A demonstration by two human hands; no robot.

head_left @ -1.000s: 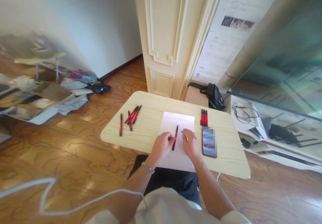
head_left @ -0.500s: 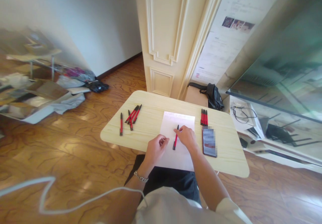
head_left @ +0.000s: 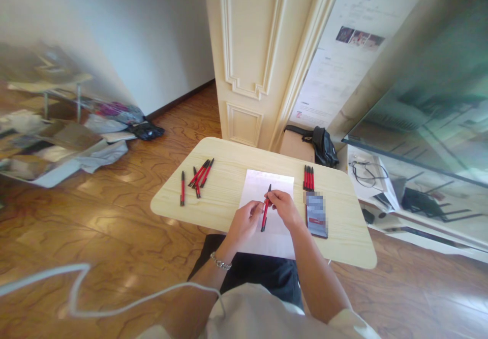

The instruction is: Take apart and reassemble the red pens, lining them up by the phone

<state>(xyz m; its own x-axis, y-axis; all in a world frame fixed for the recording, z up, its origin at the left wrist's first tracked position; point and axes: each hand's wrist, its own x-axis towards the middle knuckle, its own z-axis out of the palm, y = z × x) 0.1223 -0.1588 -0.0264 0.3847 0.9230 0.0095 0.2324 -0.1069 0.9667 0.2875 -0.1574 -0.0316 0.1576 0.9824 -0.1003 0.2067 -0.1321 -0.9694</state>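
A red pen with black ends [head_left: 265, 219] is tilted above a white sheet of paper [head_left: 251, 184]. My right hand [head_left: 284, 208] pinches its upper part between thumb and fingers. From the left, my left hand [head_left: 247, 220] reaches the pen's middle with curled fingers, thumb and fingertips at its side. Left of the paper lies a loose pile of similar red pens [head_left: 201, 174], with a single red pen [head_left: 182, 189] apart from it. Several more red pens [head_left: 308, 178] lie side by side to the right, above a phone [head_left: 316, 217].
The light wooden table [head_left: 224, 156] has rounded corners and stands near a cream panelled door [head_left: 251, 34]. A black bag [head_left: 325, 146] rests behind it. A white cable [head_left: 152, 298] runs across at lower left. Boxes and bags [head_left: 72, 141] clutter the floor at left.
My right hand has lifted and turned the pen slightly, off the paper. My left hand has moved right and up, from beside the pen to its side.
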